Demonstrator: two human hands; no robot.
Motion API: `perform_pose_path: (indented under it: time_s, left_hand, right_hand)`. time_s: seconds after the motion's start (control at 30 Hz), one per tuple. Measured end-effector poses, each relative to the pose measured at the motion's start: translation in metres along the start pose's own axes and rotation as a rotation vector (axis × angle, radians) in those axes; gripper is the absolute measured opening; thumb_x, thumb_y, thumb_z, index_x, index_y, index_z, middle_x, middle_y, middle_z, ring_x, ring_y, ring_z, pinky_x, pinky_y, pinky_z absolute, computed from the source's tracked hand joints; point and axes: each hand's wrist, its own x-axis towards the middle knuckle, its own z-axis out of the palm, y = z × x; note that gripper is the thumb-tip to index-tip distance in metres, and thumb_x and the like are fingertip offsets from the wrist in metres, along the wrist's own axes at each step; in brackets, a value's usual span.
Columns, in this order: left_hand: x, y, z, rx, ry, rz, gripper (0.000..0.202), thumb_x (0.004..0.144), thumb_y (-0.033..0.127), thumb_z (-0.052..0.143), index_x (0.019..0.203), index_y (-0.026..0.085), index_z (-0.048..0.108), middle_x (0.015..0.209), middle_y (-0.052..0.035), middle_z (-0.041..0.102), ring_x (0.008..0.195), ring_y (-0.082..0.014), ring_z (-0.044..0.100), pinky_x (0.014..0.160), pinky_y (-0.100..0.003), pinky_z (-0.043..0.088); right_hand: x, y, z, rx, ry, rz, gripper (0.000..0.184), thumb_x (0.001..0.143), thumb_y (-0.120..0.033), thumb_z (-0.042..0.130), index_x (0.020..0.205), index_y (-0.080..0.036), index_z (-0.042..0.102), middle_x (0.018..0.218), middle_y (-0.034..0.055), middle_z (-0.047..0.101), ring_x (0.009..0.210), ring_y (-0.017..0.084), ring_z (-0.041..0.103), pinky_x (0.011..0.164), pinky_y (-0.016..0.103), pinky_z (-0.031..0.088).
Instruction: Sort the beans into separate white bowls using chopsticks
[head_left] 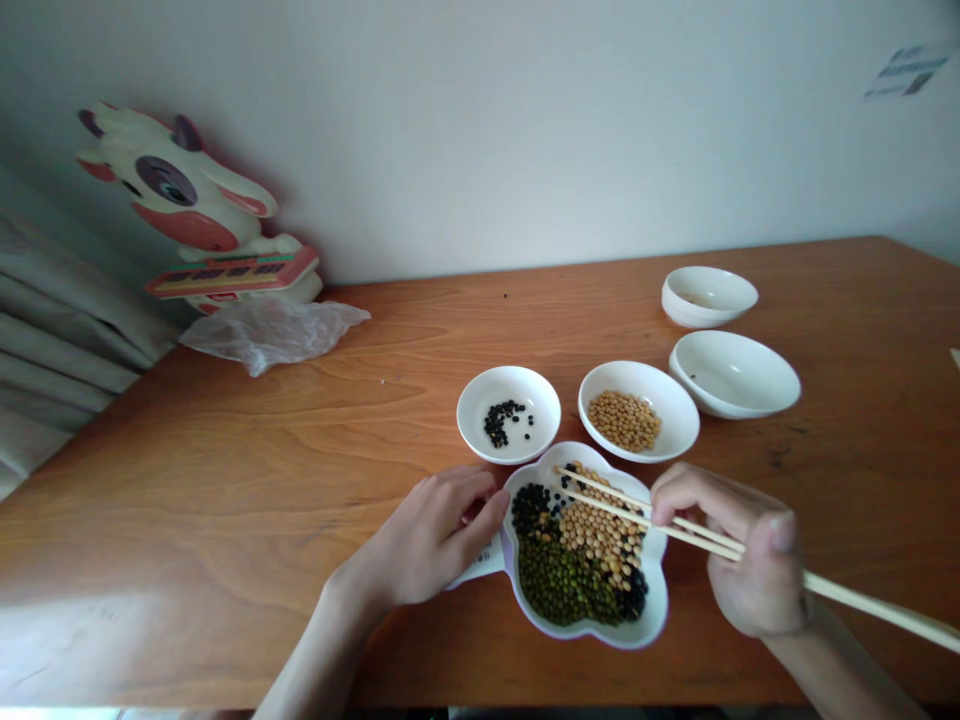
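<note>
My right hand (pixel 739 545) is closed around a pair of light wooden chopsticks (pixel 701 537). Their tips, slightly apart, reach over the upper part of a white scalloped dish (pixel 658 610) with a purple edge. In this dish lie green beans (pixel 566 585), yellow soybeans (pixel 596 535) and black beans (pixel 529 508). No bean shows clearly between the tips. At the dish's left, my left hand (pixel 442 535) has curled fingers over the handle (pixel 484 565), its thumb against the rim. Just behind the dish stand a bowl (pixel 541 385) with some black beans and a bowl (pixel 681 405) of soybeans.
Two more white bowls stand at the right, one nearer (pixel 750 370) and one farther back (pixel 712 290). A cow-shaped toy keyboard (pixel 232 270) leans by the wall at the left, with a crumpled clear plastic bag (pixel 277 330) before it. A curtain (pixel 60 340) hangs at the left.
</note>
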Motion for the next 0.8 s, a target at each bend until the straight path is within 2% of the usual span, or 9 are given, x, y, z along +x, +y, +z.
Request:
perform_pose_path:
  time_s: [0.13, 0.4, 0.8]
  left_hand:
    - [-0.0003, 0.0, 0.0002, 0.001, -0.001, -0.002, 0.05, 0.125, 0.053, 0.042, 0.088, 0.022, 0.057, 0.086, -0.0011, 0.065, 0.077, -0.0181, 0.06, 0.072, -0.032, 0.042]
    - [-0.0005, 0.0001, -0.0007, -0.003, -0.003, -0.003, 0.049, 0.125, 0.052, 0.043, 0.09, 0.022, 0.059, 0.088, -0.0013, 0.068, 0.079, -0.0188, 0.063, 0.073, -0.033, 0.044]
    - [-0.0023, -0.002, -0.0004, 0.032, -0.013, -0.025, 0.05, 0.125, 0.053, 0.041, 0.092, 0.022, 0.061, 0.088, -0.0024, 0.068, 0.082, -0.0204, 0.064, 0.077, -0.034, 0.044]
  right_hand:
    - [-0.0005, 0.001, -0.0008, 0.0, -0.006, -0.001, 0.081, 0.111, -0.082, 0.027, 0.075, -0.026, 0.074, 0.071, 0.0068, 0.068, 0.064, 0.024, 0.062, 0.057, 0.039, 0.044]
    - [-0.0008, 0.0018, -0.0036, 0.014, 0.043, 0.027, 0.076, 0.117, -0.066, 0.029, 0.078, -0.027, 0.082, 0.075, 0.0093, 0.076, 0.067, 0.027, 0.069, 0.058, 0.041, 0.048]
    - [0.0061, -0.0052, 0.0015, 0.1, 0.19, 0.017, 0.079, 0.114, -0.073, 0.036, 0.07, -0.028, 0.084, 0.067, 0.008, 0.076, 0.059, 0.024, 0.068, 0.052, 0.039, 0.048]
